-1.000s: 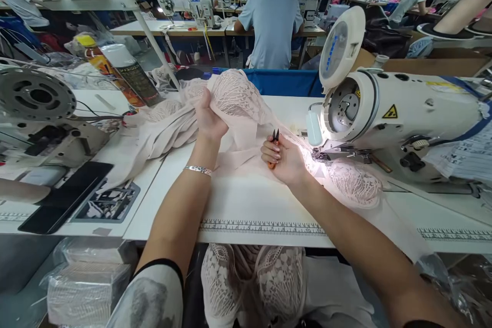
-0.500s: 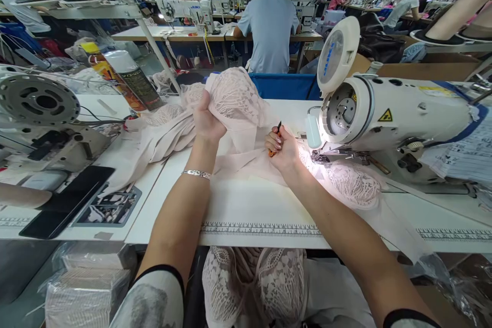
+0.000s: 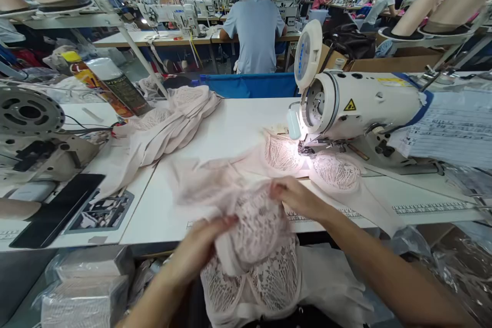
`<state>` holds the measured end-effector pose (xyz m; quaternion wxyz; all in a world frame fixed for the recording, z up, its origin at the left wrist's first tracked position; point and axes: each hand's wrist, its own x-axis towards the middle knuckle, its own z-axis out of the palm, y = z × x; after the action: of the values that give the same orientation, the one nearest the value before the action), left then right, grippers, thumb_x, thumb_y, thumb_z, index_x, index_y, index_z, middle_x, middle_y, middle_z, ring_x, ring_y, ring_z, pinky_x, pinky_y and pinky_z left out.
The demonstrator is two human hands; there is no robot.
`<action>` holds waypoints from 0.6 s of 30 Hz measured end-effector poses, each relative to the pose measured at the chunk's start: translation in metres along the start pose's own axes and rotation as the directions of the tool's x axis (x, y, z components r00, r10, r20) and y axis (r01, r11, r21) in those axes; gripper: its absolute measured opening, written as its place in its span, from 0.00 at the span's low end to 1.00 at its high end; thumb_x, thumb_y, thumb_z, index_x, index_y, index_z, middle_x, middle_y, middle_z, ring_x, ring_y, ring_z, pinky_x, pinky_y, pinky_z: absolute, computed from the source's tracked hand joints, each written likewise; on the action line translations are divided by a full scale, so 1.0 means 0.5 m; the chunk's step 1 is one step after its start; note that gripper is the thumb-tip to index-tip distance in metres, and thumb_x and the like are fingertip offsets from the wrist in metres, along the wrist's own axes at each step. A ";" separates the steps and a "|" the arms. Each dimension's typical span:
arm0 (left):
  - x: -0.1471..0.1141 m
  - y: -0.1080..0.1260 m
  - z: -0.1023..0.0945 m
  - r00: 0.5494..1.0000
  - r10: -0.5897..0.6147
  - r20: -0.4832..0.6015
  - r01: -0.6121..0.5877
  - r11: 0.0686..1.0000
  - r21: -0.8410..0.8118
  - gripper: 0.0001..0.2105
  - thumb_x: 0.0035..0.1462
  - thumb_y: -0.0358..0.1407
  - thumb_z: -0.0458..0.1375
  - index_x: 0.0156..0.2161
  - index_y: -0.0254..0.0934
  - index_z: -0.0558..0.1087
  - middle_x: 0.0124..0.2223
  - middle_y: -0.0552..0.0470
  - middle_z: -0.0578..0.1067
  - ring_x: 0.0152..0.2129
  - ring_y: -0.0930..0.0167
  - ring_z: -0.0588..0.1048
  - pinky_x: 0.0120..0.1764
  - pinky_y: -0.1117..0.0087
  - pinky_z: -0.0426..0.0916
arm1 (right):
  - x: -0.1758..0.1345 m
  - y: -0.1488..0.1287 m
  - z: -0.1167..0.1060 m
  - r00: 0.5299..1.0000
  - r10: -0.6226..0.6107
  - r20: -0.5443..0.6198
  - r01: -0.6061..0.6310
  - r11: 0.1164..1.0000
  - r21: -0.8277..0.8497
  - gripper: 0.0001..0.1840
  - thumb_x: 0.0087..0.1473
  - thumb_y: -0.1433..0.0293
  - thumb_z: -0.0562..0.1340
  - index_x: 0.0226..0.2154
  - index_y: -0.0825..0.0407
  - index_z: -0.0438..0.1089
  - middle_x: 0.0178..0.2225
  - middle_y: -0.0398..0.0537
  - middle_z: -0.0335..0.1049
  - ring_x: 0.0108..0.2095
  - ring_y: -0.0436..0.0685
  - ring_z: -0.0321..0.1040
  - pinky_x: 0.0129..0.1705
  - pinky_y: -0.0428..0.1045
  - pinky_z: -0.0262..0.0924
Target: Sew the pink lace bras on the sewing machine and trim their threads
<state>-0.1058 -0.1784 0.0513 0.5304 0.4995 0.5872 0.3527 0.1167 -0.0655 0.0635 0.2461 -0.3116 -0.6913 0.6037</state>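
A pale pink lace bra hangs blurred over the table's front edge between my hands. My left hand pinches its lower left side, smeared by motion. Closed on its upper right edge is my right hand; whether the snips are still in that hand cannot be made out. Another lace bra lies on my lap, partly covered by the held one. Beneath the sewing machine's lit needle area lies a lace piece, with a second lace cup to its right.
A heap of pink bras lies at the left of the white table. Beyond are spray cans. A black phone-like slab is at far left. Paper sheets hang at right. Wrapped bundles stand below left. A person sits ahead.
Both hands have come down toward me, bringing a bra from the back left of the table to above my lap. The orange-handled snips seen in my right hand no longer show.
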 end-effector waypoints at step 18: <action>0.025 0.058 0.089 0.553 0.510 0.658 -0.821 0.470 0.325 0.06 0.57 0.27 0.66 0.37 0.40 0.83 0.72 0.44 0.60 0.70 0.49 0.52 0.68 0.45 0.51 | -0.273 -0.005 0.010 0.994 -0.101 0.041 0.109 0.932 -0.347 0.18 0.64 0.57 0.63 0.28 0.50 0.75 0.22 0.42 0.72 0.21 0.48 0.61 0.24 0.45 0.52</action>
<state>-0.0556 -0.1640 0.0670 0.2777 0.9029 0.2631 0.1960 0.2060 -0.1684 0.0702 0.2111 -0.3060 -0.8057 0.4612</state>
